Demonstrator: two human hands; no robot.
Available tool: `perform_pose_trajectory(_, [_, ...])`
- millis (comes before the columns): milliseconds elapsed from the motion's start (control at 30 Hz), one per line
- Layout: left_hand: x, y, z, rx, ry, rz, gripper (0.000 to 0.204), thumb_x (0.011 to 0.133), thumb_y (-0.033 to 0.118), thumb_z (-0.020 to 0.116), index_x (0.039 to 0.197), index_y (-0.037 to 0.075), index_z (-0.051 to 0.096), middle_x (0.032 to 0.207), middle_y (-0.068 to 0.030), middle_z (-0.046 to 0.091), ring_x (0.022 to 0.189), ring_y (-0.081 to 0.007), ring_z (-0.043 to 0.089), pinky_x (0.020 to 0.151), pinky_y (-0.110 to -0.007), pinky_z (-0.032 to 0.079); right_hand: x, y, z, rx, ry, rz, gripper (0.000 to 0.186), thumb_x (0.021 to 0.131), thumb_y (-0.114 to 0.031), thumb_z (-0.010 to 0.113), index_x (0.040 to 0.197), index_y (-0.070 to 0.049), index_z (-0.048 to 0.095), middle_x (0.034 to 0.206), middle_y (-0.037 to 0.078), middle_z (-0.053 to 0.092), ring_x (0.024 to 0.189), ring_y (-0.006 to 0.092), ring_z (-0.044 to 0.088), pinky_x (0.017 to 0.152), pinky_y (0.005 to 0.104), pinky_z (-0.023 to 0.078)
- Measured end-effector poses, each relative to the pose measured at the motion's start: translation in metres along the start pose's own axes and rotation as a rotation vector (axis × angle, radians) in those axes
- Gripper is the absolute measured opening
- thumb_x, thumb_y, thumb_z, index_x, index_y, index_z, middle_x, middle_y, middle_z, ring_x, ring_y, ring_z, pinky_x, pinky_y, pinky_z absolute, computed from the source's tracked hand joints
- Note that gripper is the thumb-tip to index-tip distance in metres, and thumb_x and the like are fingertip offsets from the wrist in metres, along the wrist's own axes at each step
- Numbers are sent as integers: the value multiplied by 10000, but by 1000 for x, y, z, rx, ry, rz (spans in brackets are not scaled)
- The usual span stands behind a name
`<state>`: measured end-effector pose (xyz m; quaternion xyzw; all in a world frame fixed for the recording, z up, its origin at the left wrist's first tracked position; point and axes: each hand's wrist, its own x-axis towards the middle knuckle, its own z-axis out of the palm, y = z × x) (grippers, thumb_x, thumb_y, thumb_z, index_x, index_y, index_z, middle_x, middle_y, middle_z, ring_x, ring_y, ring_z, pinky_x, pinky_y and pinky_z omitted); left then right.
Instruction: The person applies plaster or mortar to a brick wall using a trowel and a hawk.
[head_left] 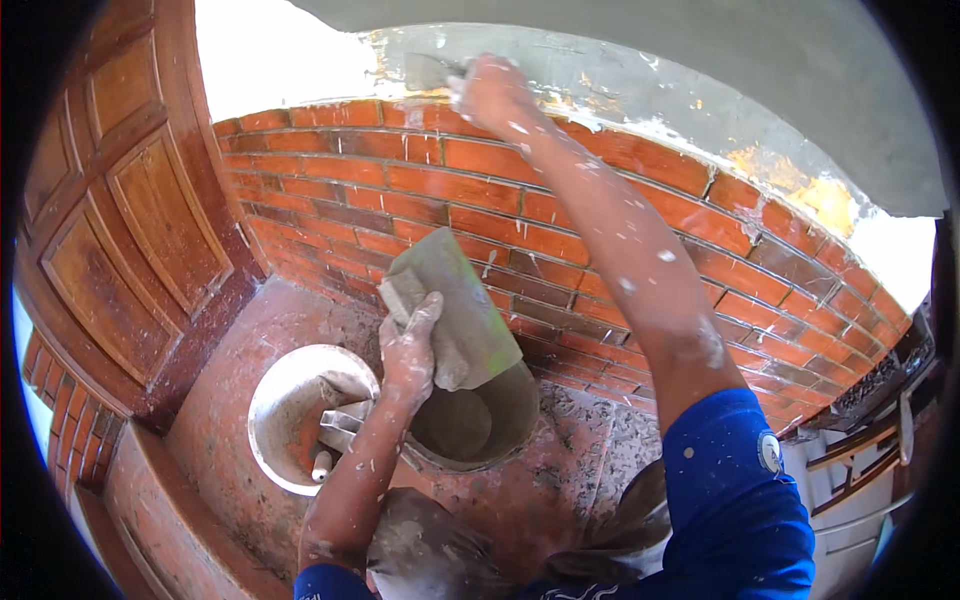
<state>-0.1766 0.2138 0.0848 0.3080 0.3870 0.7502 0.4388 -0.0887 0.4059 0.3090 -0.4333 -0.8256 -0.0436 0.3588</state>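
My left hand [408,350], spattered with plaster, is closed round the grip of a plastering float [462,300]. The float is a flat, grey-green rectangular board, tilted above a bucket. A lump of grey mortar [452,364] clings near its lower edge. Up at the wall, my right hand [495,92] is closed on a trowel [428,72], whose grey blade lies against the plaster strip just above the bricks. Its handle is hidden in my fist. Smooth grey plaster [700,40] covers the wall higher up, with white and yellowish patches [825,203] beneath.
On the stained red floor stand a pale bucket [262,425] with tools inside and a dark bucket [525,425] holding grey mix. A brick wall [480,160] runs across in front. Left is a panelled wooden door [150,200]; a step [190,510] lies below it.
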Motion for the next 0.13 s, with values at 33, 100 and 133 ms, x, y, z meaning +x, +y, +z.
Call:
perform_pose_trajectory(33, [3,0,-1,6,-2,-4,342,866,178,691,1140,-5,599,1011,-67,639,890,-170,615,816,-339,502,-10,5,-13,3,0,6,468,842,-351,669,1076,49,610,1051,262,630,1001,351,633,839,445,508])
perform_pose_trajectory(100, [6,-2,-2,10,15,-49,380,857,183,703,1160,-11,580,1042,-80,630,918,-185,612,837,-350,501,-48,33,-66,-8,-183,191,541,862,-426,657,1131,41,612,1064,262,642,988,316,652,845,417,524])
perform_pose_trajectory(133, [8,-5,3,-13,-1,-72,422,851,191,712,1184,-18,558,1070,-99,623,941,-201,611,854,-362,499,-52,42,-73,-17,-176,209,541,862,-426,657,1131,41,612,1064,262,642,988,316,652,845,417,524])
